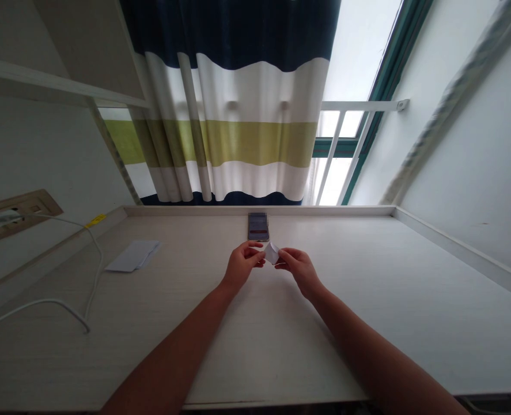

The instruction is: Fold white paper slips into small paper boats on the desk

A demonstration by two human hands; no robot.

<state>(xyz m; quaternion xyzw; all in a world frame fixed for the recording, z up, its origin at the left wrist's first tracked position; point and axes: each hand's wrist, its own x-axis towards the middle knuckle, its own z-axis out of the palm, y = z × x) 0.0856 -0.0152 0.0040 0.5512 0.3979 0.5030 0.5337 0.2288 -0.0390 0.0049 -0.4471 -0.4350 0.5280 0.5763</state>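
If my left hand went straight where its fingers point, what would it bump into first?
The folded paper, right at the left hand's fingertips. Just past it, your right hand seems next in line, though exact depth is hard to judge.

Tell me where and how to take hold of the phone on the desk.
I'd grip the phone by its two long sides, coming from above: it is a narrow rectangle with both long sides free, while its far end sits at the back ledge and the left hand is close to its near end.
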